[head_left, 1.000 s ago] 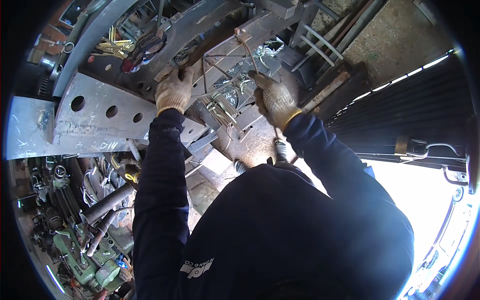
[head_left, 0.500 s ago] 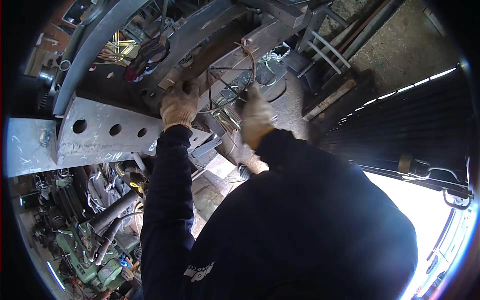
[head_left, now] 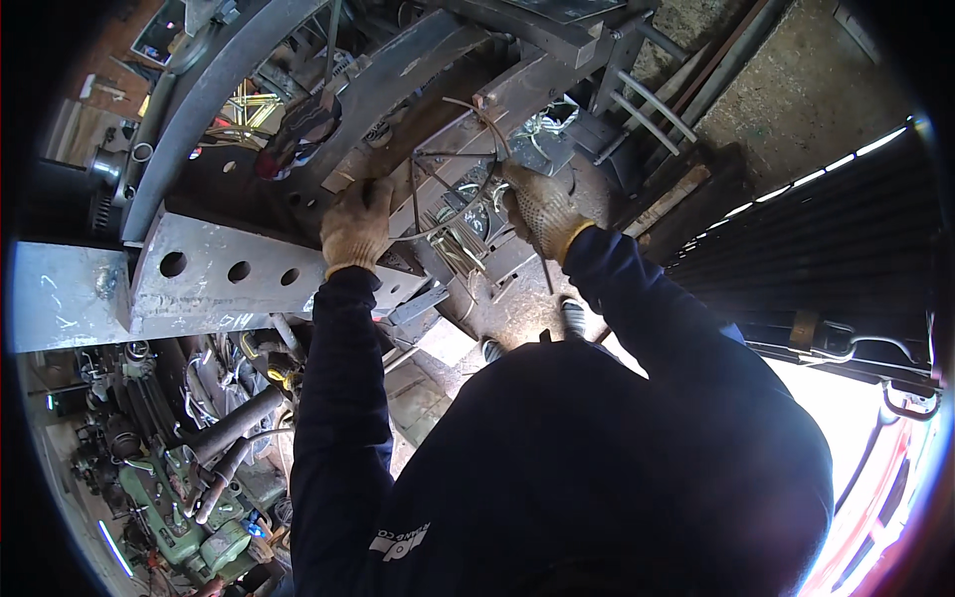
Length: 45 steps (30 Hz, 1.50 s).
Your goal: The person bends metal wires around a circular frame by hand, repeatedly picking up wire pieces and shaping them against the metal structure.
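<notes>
My left hand (head_left: 356, 227), in a knitted work glove, rests at the edge of a large steel frame (head_left: 204, 269) with round holes. Its fingers are curled; what lies under the fingertips is hidden. To its right, my right hand (head_left: 545, 211), gloved alike, is closed around a thin, dark, cable-like piece (head_left: 547, 277), whose end shows below the palm. From near the fingers a thin brownish curved strand (head_left: 485, 117) runs up to the steel beam (head_left: 527, 88); I cannot tell if both are one piece. Thin bent bars (head_left: 415, 189) stand between the hands.
A curved steel section (head_left: 189, 129) sweeps along the upper left. Several loose rods (head_left: 460, 244) lie below the hands. A green machine (head_left: 164, 507) stands at lower left, near a thick pipe (head_left: 239, 423). Two round bars (head_left: 657, 104) jut out at upper right, beside a dark ribbed shutter (head_left: 826, 249).
My right hand has moved right and slightly forward, its forearm swinging outward. The curved strand has shifted with it. My left hand stays at the frame. The view has shifted slightly.
</notes>
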Motion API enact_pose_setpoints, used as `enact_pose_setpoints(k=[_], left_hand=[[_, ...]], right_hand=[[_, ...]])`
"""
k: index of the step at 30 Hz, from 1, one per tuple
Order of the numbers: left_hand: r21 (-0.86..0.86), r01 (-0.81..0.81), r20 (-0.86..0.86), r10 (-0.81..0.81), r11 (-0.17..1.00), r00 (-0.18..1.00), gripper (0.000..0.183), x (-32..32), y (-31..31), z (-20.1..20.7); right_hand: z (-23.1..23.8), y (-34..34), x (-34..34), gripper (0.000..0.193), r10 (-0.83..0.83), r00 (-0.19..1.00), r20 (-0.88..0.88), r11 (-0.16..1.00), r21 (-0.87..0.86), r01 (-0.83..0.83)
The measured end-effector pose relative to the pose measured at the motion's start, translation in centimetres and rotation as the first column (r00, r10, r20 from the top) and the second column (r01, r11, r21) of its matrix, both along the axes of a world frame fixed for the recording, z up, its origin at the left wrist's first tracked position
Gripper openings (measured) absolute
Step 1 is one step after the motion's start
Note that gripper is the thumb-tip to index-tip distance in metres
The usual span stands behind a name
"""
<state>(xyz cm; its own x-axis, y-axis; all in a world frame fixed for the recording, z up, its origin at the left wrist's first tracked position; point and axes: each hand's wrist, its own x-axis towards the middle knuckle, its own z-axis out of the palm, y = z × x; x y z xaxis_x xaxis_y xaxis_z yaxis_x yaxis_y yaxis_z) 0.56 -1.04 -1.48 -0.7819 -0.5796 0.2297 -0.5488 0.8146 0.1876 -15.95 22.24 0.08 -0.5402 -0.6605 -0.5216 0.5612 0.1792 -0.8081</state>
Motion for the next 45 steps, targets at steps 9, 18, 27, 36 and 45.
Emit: enact_pose_setpoints(k=[9,18,27,36,45], left_hand=[[0.092,-0.113,-0.105,0.123,0.989,0.987,0.044,-1.3,2.1,1.9],[0.188,-0.191,-0.116,0.215,0.963,0.970,0.045,-1.3,3.2,3.6],[0.188,-0.165,-0.132,0.191,0.968,0.973,0.041,-1.1,2.8,2.9],[0.226,-0.192,-0.131,0.225,0.955,0.965,0.043,-1.3,3.5,3.7],[0.233,-0.193,-0.136,0.228,0.953,0.964,0.045,-1.7,3.6,4.1]], right_hand=[[-3.9,-3.9,3.0,0.036,-0.368,0.929,0.043,0.925,-0.088,0.370],[-2.6,-4.0,3.6,0.038,-0.306,0.934,0.184,0.908,-0.239,0.345],[-0.6,-2.9,-1.8,0.050,-0.119,0.989,0.091,0.992,0.055,0.115],[-2.8,-2.3,-1.2,0.040,-0.142,0.972,0.188,0.945,-0.267,0.189],[-2.7,-0.9,1.7,0.047,-0.044,0.871,0.489,0.868,-0.414,0.276]])
